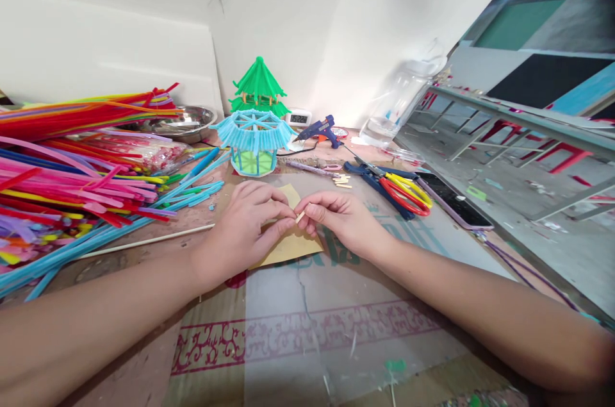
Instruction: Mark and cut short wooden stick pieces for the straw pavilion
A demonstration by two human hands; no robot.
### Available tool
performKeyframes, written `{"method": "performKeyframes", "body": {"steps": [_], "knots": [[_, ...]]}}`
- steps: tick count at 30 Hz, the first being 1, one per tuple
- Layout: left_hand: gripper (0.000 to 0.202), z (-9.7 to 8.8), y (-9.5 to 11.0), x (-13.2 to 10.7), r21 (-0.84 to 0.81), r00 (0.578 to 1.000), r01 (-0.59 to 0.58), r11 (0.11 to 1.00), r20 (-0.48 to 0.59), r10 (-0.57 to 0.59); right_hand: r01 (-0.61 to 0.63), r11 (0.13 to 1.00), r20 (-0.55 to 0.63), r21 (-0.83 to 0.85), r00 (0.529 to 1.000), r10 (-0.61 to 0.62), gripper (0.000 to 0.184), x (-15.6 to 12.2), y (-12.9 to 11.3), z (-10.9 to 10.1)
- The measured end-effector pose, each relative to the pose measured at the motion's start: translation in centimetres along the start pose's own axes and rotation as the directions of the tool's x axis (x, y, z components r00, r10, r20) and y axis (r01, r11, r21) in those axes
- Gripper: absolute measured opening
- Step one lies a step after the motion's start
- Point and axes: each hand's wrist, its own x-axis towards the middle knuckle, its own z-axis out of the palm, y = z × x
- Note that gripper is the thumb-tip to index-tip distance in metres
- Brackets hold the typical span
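Note:
My left hand (250, 218) and my right hand (336, 218) meet over a tan paper sheet (293, 248) on the cardboard-covered table. Both hands pinch a small pale wooden stick piece (300, 216) between thumb and fingertips. Their other fingers are curled in. Just beyond the hands stands a small blue straw pavilion model (254, 141), and behind it a green one (259, 88).
A big heap of coloured straws (72, 163) fills the left side, with a long thin wooden skewer (148, 240) beside it. Scissors (398, 186), a blue glue gun (321, 130), short stick pieces (342, 181) and a phone (454, 199) lie right of centre. The table edge runs along the right.

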Motion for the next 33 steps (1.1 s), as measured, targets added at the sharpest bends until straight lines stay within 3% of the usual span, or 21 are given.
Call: {"method": "performKeyframes", "body": {"steps": [22, 33], "knots": [[0.008, 0.05, 0.62, 0.22, 0.030, 0.994, 0.105, 0.994, -0.012, -0.105, -0.024, 0.997, -0.007, -0.080, 1.000, 0.023, 0.024, 0.17, 0.45, 0.21], [0.006, 0.27, 0.73, 0.14, 0.096, 1.000, 0.004, 0.995, -0.009, -0.003, 0.050, 0.982, 0.031, -0.181, 0.999, -0.045, 0.020, -0.10, 0.31, 0.81]]}}
